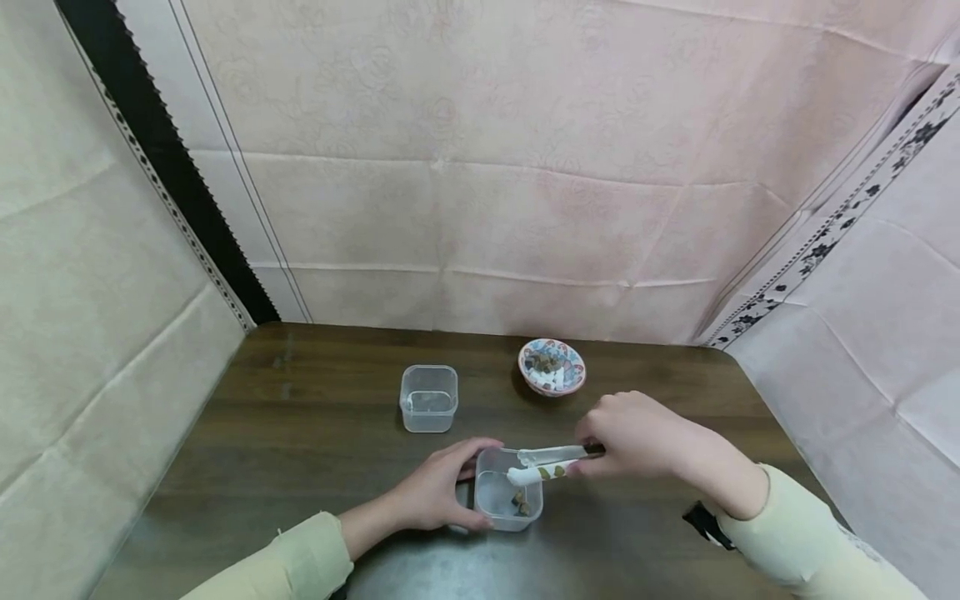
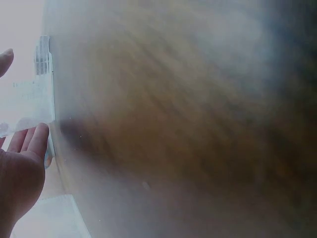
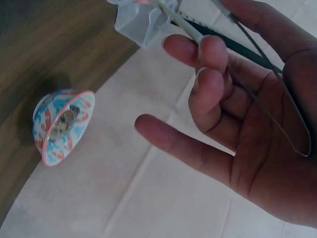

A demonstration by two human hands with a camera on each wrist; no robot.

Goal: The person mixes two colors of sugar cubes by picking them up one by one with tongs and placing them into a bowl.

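My left hand (image 1: pixel 438 492) holds a clear plastic container (image 1: pixel 490 493) between thumb and fingers, steadying it on the table. A few small brown pieces (image 1: pixel 521 503) lie at the bottom of that container. In my right hand (image 1: pixel 637 435) is a pair of tongs (image 1: pixel 551 455), its two pale arms spread a little apart over the container. The right wrist view shows the bent metal loop of the tongs (image 3: pixel 303 148) against the palm, with the little finger stretched out. In the left wrist view, the left hand's fingers (image 2: pixel 37 141) rest at the container's side.
Behind the left hand stands a second clear plastic container (image 1: pixel 429 398). A small patterned bowl (image 1: pixel 552 367) holding brown pieces is farther back to the right. The dark wooden table (image 1: pixel 300 417) is bordered by pale cloth walls (image 1: pixel 480 208).
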